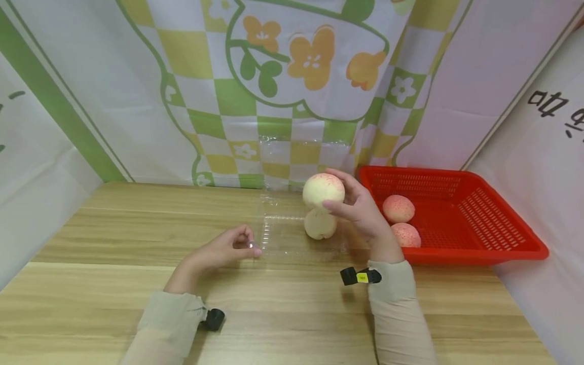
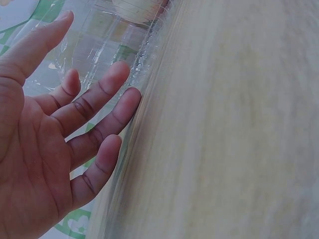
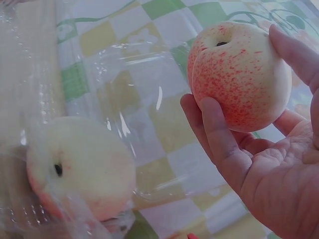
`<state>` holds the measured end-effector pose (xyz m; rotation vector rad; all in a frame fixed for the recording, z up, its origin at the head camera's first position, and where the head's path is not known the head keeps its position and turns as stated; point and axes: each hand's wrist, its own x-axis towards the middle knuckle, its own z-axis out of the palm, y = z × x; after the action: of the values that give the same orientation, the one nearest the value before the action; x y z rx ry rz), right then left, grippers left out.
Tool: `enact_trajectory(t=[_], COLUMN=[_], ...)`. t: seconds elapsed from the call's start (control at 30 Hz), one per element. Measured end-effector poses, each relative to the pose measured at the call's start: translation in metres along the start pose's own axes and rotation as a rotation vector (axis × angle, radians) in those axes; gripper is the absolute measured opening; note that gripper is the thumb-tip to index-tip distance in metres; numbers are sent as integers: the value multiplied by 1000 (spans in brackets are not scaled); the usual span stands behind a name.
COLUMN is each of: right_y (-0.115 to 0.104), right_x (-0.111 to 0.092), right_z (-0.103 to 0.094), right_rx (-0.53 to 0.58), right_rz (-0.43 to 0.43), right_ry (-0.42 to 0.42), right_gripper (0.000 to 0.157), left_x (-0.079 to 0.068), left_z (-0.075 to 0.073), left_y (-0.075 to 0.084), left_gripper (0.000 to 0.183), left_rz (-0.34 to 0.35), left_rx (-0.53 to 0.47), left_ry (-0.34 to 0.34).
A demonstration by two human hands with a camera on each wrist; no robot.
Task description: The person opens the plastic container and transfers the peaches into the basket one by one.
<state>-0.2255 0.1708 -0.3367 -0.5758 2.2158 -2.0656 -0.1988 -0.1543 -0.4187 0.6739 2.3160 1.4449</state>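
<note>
My right hand (image 1: 365, 215) grips a pale peach (image 1: 323, 189) with red speckles, thumb on one side and fingers on the other. It is held above a clear plastic clamshell box (image 1: 285, 235), whose lid (image 1: 278, 159) stands raised at the back. A second peach (image 1: 320, 224) sits in the right part of the box; the right wrist view shows its dark stem pit. At the box's left edge is my left hand (image 1: 225, 248), its thumb and fingers apart and loosely bent in the left wrist view, fingertips right by the plastic (image 2: 142, 55).
A red plastic basket (image 1: 465, 256) stands to the right, with two pink peaches (image 1: 399, 209) (image 1: 406, 235) at its left side. The wooden table (image 1: 283, 314) extends in front. A checked, flowered cloth (image 1: 237, 101) hangs behind the box.
</note>
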Motion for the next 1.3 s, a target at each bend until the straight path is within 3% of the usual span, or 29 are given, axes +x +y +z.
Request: enact_trajectory(t=[0.2,0.47,1.3], right_y=[-4,-8,-26], right_x=[-1,-4,-28], right_z=[-5,-11,-42], right_rx=[-20,25,166], right_rz=[1,-25,-60], right_ry=[25,35,144], right_gripper=[68,65,60], left_x=[-2,-4,-1], left_z=[-2,-6,-1], left_y=[0,0,-2], left_gripper=[32,33,29], left_rz=[8,-32,5], left_rx=[-9,24,13], left_ry=[-1,19,1])
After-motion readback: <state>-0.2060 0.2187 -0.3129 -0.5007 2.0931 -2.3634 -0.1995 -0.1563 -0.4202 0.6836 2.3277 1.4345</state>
